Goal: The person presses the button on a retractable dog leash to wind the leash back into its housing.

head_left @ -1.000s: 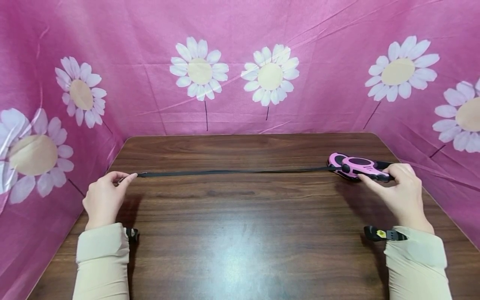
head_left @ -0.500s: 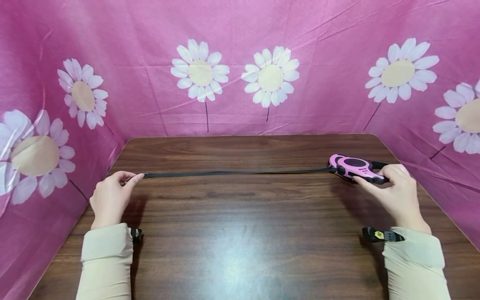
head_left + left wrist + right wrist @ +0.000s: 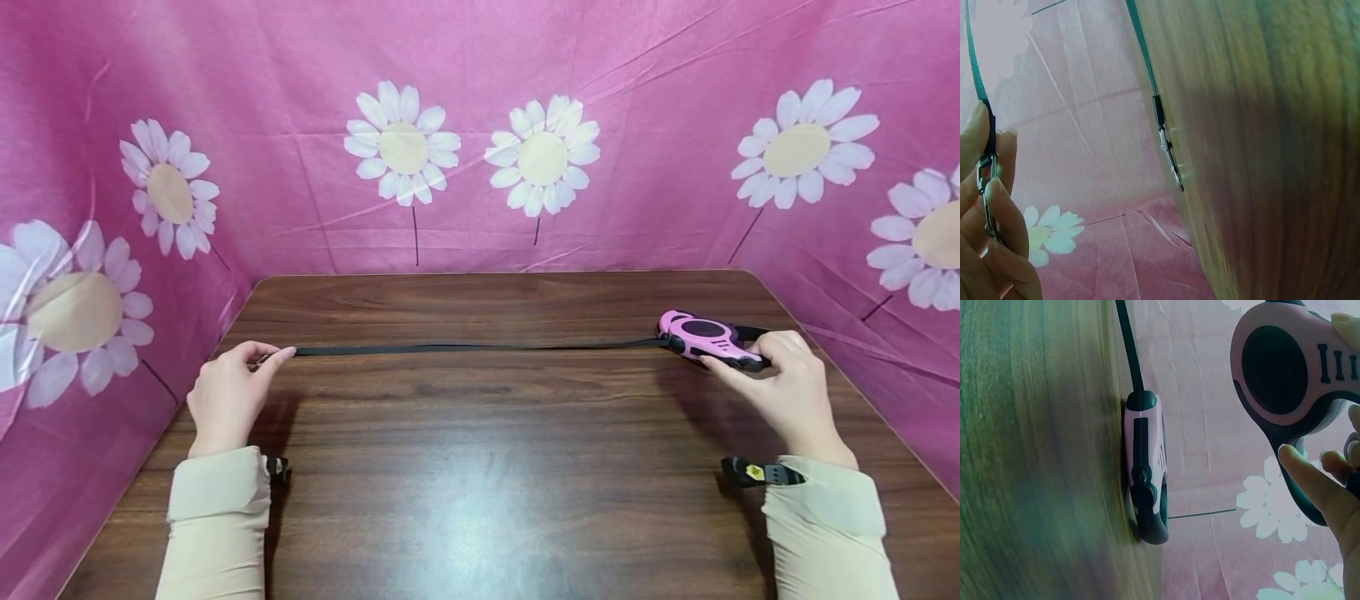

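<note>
Nine o'clock, my left hand (image 3: 228,396) pinches a silver metal clip (image 3: 983,174). Three o'clock, right hand (image 3: 797,396) grips a pink-and-black plastic case (image 3: 707,335).

Wide reach, firm grip on either side

Sleeved forearms (image 3: 213,525) extend forward, well apart. The left hand (image 3: 228,396) angles inward, thumb and fingers pinched. The right hand (image 3: 797,392) angles inward too, thumb outstretched, fingers bent.
</note>
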Available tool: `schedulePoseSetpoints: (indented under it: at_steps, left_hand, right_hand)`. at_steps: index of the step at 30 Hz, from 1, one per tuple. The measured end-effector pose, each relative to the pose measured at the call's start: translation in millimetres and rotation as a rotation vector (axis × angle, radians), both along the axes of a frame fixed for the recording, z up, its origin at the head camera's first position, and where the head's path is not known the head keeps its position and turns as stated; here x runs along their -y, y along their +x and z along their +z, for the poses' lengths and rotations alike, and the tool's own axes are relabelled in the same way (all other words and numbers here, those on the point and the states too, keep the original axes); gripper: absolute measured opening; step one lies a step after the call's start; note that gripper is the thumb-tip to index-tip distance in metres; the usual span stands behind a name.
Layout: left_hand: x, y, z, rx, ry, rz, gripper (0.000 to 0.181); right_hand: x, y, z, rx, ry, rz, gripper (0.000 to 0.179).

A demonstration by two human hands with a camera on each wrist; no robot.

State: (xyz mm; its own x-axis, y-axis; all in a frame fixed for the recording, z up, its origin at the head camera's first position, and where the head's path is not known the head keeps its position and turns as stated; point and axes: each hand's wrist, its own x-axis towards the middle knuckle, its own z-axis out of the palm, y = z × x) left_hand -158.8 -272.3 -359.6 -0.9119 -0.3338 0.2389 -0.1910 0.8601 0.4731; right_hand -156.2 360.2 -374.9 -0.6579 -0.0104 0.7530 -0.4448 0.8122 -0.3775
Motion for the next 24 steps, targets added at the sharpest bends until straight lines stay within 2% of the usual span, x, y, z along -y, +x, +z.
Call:
schedulePoseSetpoints:
  at_steps: [7,24]
  left_hand:
    - [-2.7,0.5,-0.5,-0.014,-0.004,-0.01,0.049]
    - [-8.1,-0.5,0.8,0.001,-0.004,-0.024,0.051]
  right_hand:
    - [2.7,0.4,0.2,0.001,0.007,0.005,0.04]
    - [4.7,-3.4,-3.5,0.005,0.02,0.023,0.045]
